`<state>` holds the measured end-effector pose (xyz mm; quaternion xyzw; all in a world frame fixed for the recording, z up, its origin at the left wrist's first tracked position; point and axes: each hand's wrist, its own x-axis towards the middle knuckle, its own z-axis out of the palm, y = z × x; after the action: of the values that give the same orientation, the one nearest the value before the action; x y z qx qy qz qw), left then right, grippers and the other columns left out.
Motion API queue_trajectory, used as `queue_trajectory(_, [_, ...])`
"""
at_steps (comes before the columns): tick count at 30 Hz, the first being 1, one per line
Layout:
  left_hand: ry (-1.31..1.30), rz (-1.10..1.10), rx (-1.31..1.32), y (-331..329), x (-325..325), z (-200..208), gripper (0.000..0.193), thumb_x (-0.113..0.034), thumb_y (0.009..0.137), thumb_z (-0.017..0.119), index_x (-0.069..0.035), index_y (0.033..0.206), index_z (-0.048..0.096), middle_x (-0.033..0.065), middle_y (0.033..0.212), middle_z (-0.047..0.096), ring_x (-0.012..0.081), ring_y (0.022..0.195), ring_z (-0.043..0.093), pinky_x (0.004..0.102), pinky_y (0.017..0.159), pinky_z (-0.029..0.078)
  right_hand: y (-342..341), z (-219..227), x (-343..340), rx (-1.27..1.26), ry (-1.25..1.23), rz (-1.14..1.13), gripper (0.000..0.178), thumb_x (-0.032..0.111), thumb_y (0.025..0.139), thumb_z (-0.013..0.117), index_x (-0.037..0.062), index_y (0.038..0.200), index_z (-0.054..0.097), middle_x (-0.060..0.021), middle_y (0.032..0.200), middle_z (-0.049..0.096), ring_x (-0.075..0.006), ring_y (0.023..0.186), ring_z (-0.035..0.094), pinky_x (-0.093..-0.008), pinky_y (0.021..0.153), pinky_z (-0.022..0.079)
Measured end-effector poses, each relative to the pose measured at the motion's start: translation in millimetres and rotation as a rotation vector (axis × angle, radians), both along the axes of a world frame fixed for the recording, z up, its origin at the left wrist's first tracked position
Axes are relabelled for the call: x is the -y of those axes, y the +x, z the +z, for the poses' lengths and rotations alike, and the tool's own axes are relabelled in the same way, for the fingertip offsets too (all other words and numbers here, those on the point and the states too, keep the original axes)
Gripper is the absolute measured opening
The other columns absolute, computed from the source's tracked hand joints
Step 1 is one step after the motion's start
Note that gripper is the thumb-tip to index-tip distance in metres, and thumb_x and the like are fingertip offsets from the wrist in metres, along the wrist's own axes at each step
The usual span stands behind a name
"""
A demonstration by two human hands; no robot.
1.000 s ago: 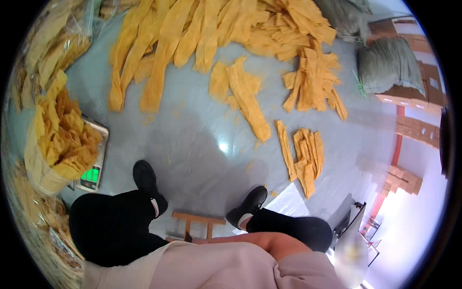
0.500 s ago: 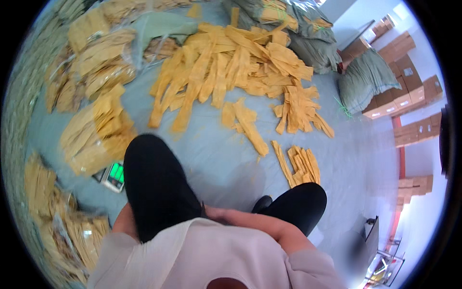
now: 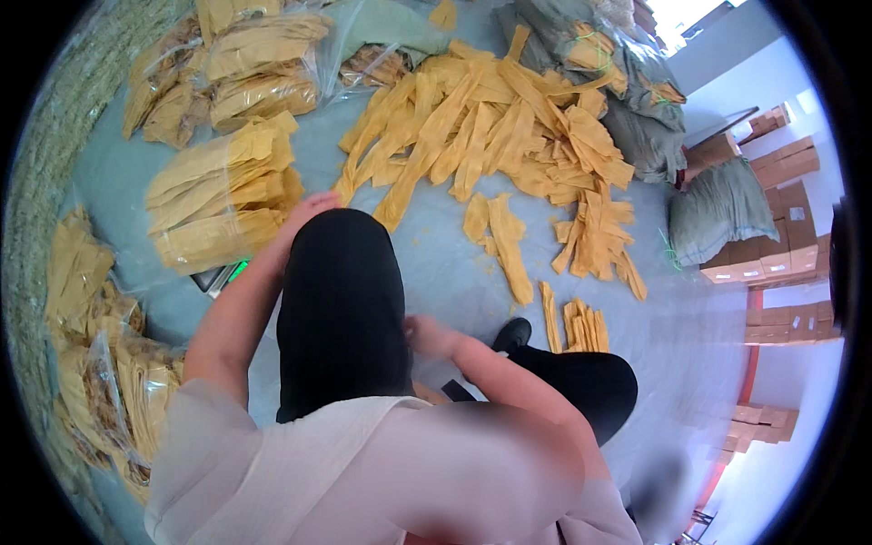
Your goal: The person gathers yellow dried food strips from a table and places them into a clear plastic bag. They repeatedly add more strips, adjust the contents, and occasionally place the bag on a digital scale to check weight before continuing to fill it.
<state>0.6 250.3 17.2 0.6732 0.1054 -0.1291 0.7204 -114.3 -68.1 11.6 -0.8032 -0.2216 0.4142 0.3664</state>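
Note:
My left hand (image 3: pixel 313 211) is at the far side of my raised left knee, fingers partly showing and stretched out, close to the tips of some long yellow dried strips (image 3: pixel 454 127). Just left of it lies a plastic-wrapped bundle of yellow sheets (image 3: pixel 195 204), resting on a scale (image 3: pixel 216 278) that is mostly hidden beneath it. My right hand (image 3: pixel 431 336) is low beside the inner side of my left leg; it is blurred, and its fingers cannot be made out. Near the right forearm shows a small dark rectangular object (image 3: pixel 457 391).
Bagged bundles (image 3: pixel 263 73) lie at the far left, others (image 3: pixel 127 363) at the near left. A small stack of strips (image 3: pixel 586 327) lies beyond my right knee. Grey-green sacks (image 3: pixel 722 213) and cardboard boxes (image 3: pixel 790 227) stand at the right.
My left hand has come up from beside my thigh to the knee. My right hand has risen slightly along the inner leg. The view has shifted, and my left knee is raised further.

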Motion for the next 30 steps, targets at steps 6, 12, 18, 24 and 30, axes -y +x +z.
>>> queue_trajectory(6, [0.476, 0.007, -0.199, 133, 24, -85, 0.045, -0.026, 0.081, 0.064, -0.008, 0.121, 0.053, 0.0096, 0.103, 0.061, 0.0248, 0.097, 0.058, 0.0365, 0.082, 0.047, 115, -25, 42, -0.517, -0.039, -0.507, 0.031, 0.018, 0.084, 0.059, 0.0075, 0.113, 0.062, -0.0057, 0.091, 0.065, -0.0142, 0.077, 0.060, -0.0273, 0.067, 0.048])
queue_trajectory(12, [1.213, -0.016, -0.235, 164, 32, -196, 0.065, -0.026, 0.075, 0.070, -0.010, 0.129, 0.039, 0.0155, 0.114, 0.058, 0.0330, 0.103, 0.057, 0.0425, 0.089, 0.047, 208, -105, 63, -0.466, -0.120, -0.753, 0.030, 0.023, 0.086, 0.055, 0.0080, 0.112, 0.060, -0.0038, 0.092, 0.065, -0.0133, 0.082, 0.060, -0.0261, 0.069, 0.046])
queue_trajectory(18, [0.479, 0.232, -0.196, 133, 102, -177, 0.072, -0.023, 0.071, 0.077, -0.005, 0.129, 0.039, 0.0127, 0.113, 0.060, 0.0277, 0.105, 0.059, 0.0370, 0.089, 0.047, 268, -121, 13, -0.414, 0.013, -0.609, 0.043, 0.026, 0.086, 0.061, 0.0072, 0.123, 0.051, -0.0065, 0.101, 0.062, -0.0171, 0.091, 0.060, -0.0287, 0.077, 0.047])
queue_trajectory(24, [0.159, -0.338, 0.128, 178, 124, -116, 0.058, -0.029, 0.081, 0.070, -0.008, 0.129, 0.047, 0.0120, 0.115, 0.059, 0.0220, 0.114, 0.053, 0.0335, 0.094, 0.042, 314, -100, -33, -0.453, 0.627, -1.116, 0.056, 0.015, 0.078, 0.067, 0.0035, 0.127, 0.041, -0.0098, 0.098, 0.060, -0.0210, 0.089, 0.060, -0.0326, 0.077, 0.048])
queue_trajectory(30, [1.139, 0.148, 0.039, 313, 15, -203, 0.051, -0.035, 0.083, 0.062, -0.007, 0.125, 0.052, 0.0197, 0.119, 0.056, 0.0314, 0.114, 0.052, 0.0396, 0.097, 0.041, 338, -124, 23, -0.365, 0.544, -1.342, 0.047, 0.008, 0.074, 0.065, 0.0020, 0.117, 0.045, -0.0073, 0.084, 0.056, -0.0194, 0.077, 0.058, -0.0341, 0.067, 0.048])
